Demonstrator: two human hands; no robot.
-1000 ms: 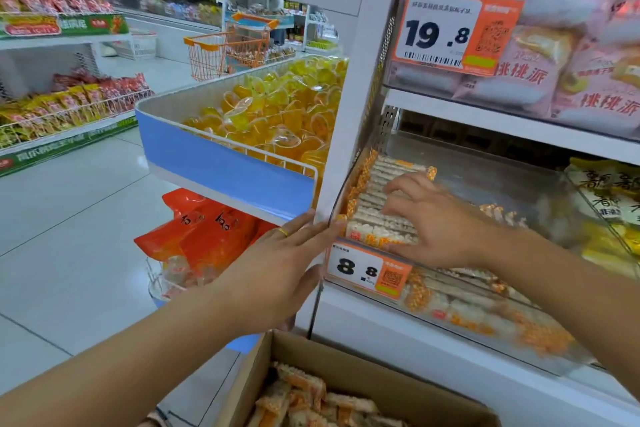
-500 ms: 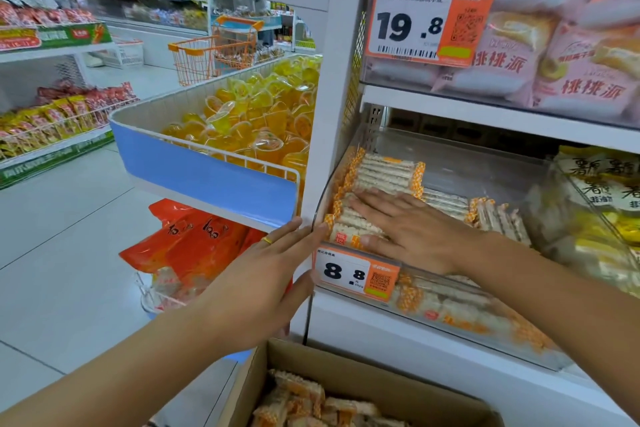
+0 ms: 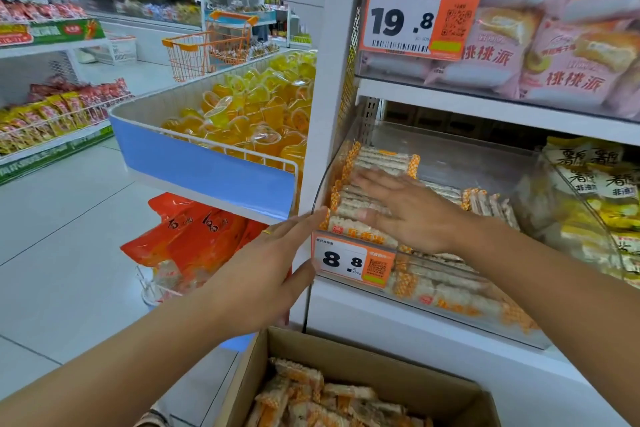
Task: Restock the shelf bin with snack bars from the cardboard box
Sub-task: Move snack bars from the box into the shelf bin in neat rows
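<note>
At the left front corner of the clear shelf bin [image 3: 485,333], the right hand [image 3: 412,215] lay flat, fingers straight, pressing the stacked snack bars [image 3: 377,163]. The left hand [image 3: 266,267], open with fingers extended, sat against the bin's outer left corner, apparently touching it. More bars lay loose in the cardboard box [image 3: 349,354] below the shelf's front edge.

Bare bin [image 3: 450,163] floor (behind bars [image 3: 381,163])
</note>
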